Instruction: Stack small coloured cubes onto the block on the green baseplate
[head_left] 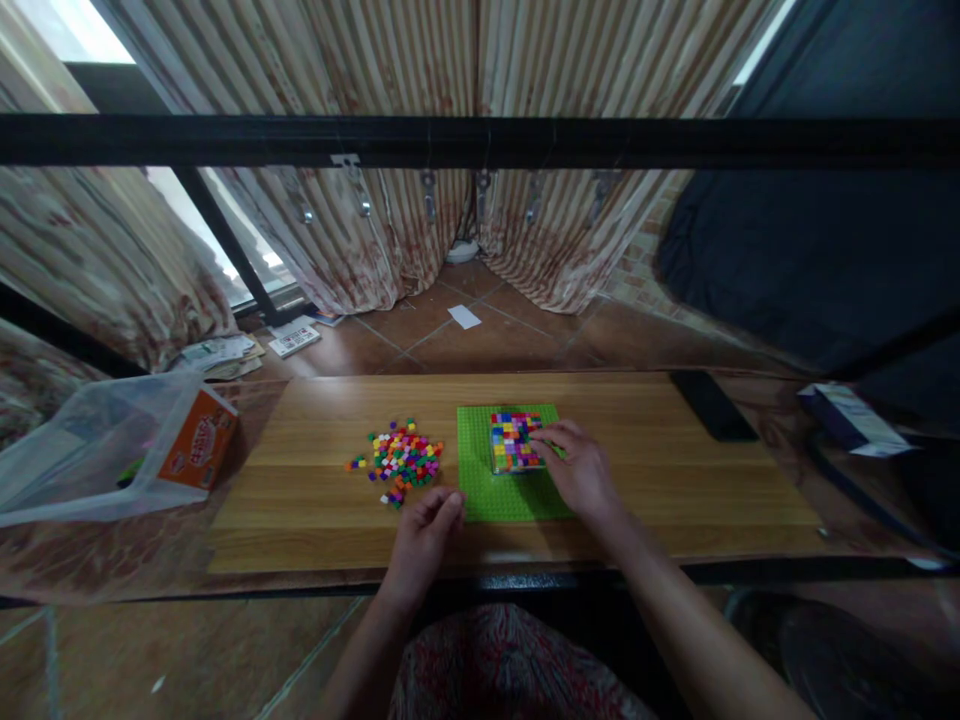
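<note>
A green studded baseplate [480, 502] lies on the wooden board. On it stands a square block of small multicoloured bricks [514, 440], with a shiny clear edge along its near side. My right hand [581, 470] reaches over the plate, its fingers pinched at the right side of the block; what they hold is too small to tell. Beside the plate's lower left corner is my left hand [426, 530], thumb and fingers closed together, their contents hidden. Just beyond it spreads a loose pile of tiny coloured bricks [405, 457].
A wooden board [315, 500] spans the table. A black phone-like slab [712, 405] lies at its right. To the left is a clear plastic bin [90, 450] with an orange box [199, 440]. A dark metal bar [420, 140] crosses ahead, before striped curtains.
</note>
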